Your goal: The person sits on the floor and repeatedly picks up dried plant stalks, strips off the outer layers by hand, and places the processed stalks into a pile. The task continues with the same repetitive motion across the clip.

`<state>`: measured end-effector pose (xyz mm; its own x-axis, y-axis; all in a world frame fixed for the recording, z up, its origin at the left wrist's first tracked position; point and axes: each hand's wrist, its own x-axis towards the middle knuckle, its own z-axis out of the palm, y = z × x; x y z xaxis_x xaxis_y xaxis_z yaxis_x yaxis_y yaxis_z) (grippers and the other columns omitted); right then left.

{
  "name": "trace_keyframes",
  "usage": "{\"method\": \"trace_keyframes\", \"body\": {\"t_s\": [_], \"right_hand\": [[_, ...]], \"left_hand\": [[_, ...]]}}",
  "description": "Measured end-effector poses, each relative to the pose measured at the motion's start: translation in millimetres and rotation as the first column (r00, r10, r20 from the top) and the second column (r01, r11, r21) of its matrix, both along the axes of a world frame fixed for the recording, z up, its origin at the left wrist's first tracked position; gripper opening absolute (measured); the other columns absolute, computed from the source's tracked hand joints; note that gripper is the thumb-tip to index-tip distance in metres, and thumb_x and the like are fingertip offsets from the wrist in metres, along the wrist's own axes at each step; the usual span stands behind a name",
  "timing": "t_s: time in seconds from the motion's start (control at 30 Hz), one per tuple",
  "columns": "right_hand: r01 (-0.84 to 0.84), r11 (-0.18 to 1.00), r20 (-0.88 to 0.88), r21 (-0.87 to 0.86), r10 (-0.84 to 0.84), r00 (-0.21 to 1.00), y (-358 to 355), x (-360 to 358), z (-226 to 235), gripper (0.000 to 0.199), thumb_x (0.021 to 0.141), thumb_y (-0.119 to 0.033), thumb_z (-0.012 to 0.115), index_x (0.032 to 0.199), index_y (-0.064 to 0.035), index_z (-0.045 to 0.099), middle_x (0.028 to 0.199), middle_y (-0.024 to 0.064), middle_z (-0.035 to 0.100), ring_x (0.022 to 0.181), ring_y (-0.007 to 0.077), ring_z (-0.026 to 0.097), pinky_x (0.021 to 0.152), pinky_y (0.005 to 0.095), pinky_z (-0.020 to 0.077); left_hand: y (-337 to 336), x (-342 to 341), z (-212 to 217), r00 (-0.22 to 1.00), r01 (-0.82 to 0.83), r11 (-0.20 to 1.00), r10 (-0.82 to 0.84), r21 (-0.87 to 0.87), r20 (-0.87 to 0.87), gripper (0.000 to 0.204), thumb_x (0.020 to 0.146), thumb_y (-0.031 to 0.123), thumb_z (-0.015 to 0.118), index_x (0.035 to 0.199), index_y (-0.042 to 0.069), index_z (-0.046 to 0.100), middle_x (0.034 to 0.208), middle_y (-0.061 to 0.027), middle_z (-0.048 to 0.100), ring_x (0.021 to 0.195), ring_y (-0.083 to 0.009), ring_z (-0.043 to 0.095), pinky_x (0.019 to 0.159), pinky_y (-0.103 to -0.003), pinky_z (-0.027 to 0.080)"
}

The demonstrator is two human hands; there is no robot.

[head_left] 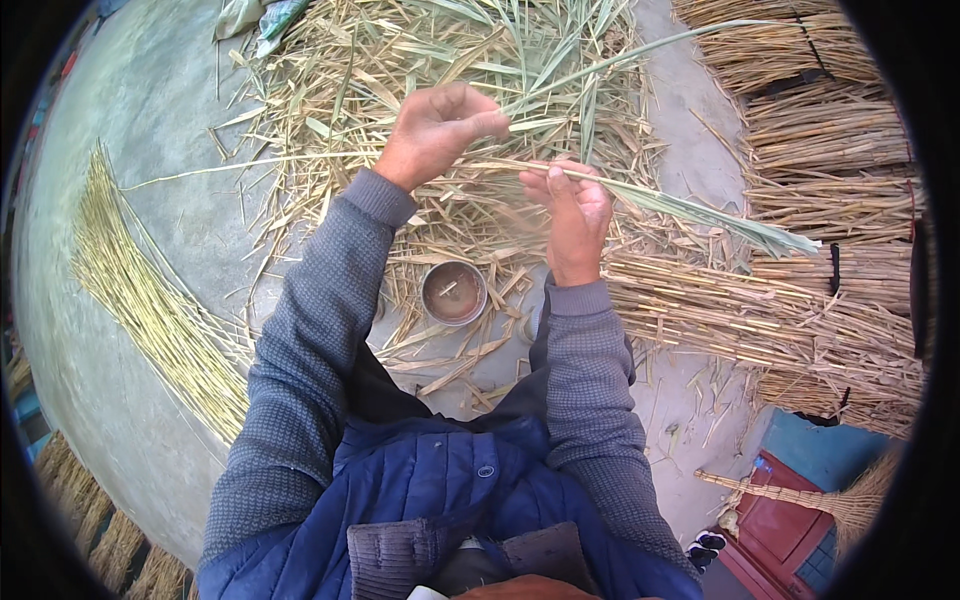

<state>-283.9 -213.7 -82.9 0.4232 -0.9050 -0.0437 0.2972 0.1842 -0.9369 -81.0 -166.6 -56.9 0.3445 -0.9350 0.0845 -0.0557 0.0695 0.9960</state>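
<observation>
My left hand (440, 130) is closed, thumb against fingers, at the near end of a long green leaf (625, 58) that stretches up to the right. Whether the leaf is pinched in it or lies behind it is hard to tell. My right hand (575, 220) grips a thin reed stalk (515, 165) between thumb and fingers. The stalk's pale bare end runs left past my left wrist, and its grey-green leafy tip (735, 215) points right. Below and between my hands, a small round metal bowl (454, 294) holds brown contents and a small pale piece.
A heap of stripped leaves (400, 60) covers the floor ahead. Peeled yellow-green stalks (160, 290) lie fanned out at left. Bundles of dry reeds (830, 140) are stacked at right, with a loose pile (740, 310) nearer me. A broom (840, 505) lies by a red box (785, 520).
</observation>
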Motion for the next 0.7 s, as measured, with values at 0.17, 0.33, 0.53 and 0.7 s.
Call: {"method": "trace_keyframes", "body": {"t_s": [0.17,0.33,0.53,0.7], "right_hand": [[0.035,0.999,-0.014,0.031,-0.034,0.999,-3,-5,0,0.013,0.099,-0.007,0.054,0.108,0.0028,0.052,0.103,0.0214,0.069,0.087,0.0228,0.072,0.076,0.0291,0.0601],[0.084,0.996,-0.015,0.022,-0.084,0.996,-9,-10,1,0.012,0.099,-0.005,0.052,0.108,0.0016,0.053,0.104,0.02,0.068,0.088,0.0235,0.071,0.077,0.031,0.0602],[0.123,0.992,0.036,0.039,-0.125,0.992,-15,-7,0,0.013,0.098,-0.005,0.054,0.108,0.0032,0.052,0.103,0.0217,0.068,0.086,0.0236,0.071,0.075,0.0297,0.0605],[0.109,0.992,0.035,0.056,-0.111,0.993,-13,-3,2,0.017,0.097,-0.007,0.061,0.108,0.0028,0.054,0.101,0.0187,0.068,0.085,0.0216,0.071,0.075,0.0293,0.0604]], "left_hand": [[17,75,4,0.906,-0.419,0.897,0.424,-0.14,0.003,0.014,0.091,0.016,0.072,0.096,0.003,0.069,0.084,-0.0051,0.074,0.073,-0.0096,0.068,0.068,-0.024,0.056],[38,111,-17,0.396,-0.519,0.848,0.348,-0.106,0.849,0.035,0.086,0.034,0.075,0.104,0.006,0.069,0.09,-0.0056,0.073,0.084,-0.0182,0.064,0.076,-0.033,0.047],[34,81,-24,0.818,0.044,0.982,-0.139,0.181,0.558,0.033,0.086,0.034,0.076,0.098,0.003,0.072,0.093,-0.0076,0.073,0.087,-0.0194,0.067,0.08,-0.034,0.051],[29,52,-19,0.863,0.129,0.95,-0.249,0.284,0.44,0.024,0.086,0.025,0.077,0.09,0.002,0.073,0.079,-0.0063,0.072,0.074,-0.0132,0.066,0.07,-0.03,0.052]]}}
